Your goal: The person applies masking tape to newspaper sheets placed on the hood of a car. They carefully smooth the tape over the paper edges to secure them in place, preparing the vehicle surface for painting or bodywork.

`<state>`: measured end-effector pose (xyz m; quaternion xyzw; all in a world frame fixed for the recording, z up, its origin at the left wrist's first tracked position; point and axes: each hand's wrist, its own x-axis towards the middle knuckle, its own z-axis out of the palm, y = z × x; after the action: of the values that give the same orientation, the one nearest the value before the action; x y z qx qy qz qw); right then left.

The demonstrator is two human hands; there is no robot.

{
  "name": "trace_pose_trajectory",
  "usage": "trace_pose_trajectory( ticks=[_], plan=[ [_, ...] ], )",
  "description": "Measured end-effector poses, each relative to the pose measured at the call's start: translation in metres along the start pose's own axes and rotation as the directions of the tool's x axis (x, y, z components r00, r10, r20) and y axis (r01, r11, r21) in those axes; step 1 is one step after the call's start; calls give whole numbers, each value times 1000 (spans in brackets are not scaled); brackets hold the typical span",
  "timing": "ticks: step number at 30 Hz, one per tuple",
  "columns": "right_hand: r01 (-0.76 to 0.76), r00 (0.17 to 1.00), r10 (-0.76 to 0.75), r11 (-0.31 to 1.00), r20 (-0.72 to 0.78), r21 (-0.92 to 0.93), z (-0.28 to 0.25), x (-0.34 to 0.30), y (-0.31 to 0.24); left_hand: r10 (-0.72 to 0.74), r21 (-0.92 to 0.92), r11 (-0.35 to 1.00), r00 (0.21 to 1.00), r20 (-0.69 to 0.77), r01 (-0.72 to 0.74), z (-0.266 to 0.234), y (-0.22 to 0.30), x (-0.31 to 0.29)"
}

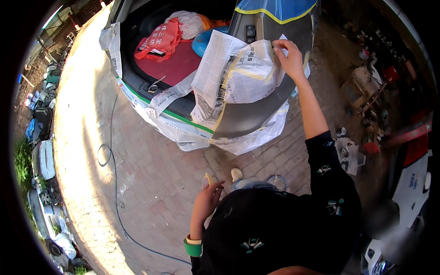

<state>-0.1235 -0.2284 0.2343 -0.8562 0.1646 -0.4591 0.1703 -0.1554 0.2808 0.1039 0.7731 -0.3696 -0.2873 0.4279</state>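
Observation:
My right hand (289, 58) reaches out to the car's rear corner, its thumb and fingers pinched at the edge of a newspaper sheet (254, 85). Yellow masking tape (223, 114) runs along that paper, which covers part of the grey body panel (245, 120). Close to my waist hangs my left hand (208, 200), fingers loosely stretched and apart, with nothing visible in it. Around my left wrist sit a green tape roll (193, 249) and a narrower pale yellow one. Green tape (183, 120) lines the trunk edge, with more newspaper (176, 133) hanging below.
Inside the open trunk lie a red bag (160, 40), a white bag and a blue round object (201, 43). A dark hose (114, 183) snakes over the brick paving. Clutter lines the left; tools and a white machine part (349, 156) stand at right.

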Motion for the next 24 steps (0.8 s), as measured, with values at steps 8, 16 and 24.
trace_pose_trajectory(
  ticks=[8, 16, 24],
  plan=[
    [157, 926, -192, 979, 326, 129, -8, 46, 35, 127, 50, 990, 989, 70, -130, -7, 53, 93],
    [531, 675, -453, 846, 583, 43, -22, 94, 34, 168, 11, 985, 976, 139, -171, -9, 77, 136],
    [616, 588, -413, 786, 696, -53, -18, 99, 29, 320, 9, 947, 945, 66, -321, -52, 97, 193]
  ],
)
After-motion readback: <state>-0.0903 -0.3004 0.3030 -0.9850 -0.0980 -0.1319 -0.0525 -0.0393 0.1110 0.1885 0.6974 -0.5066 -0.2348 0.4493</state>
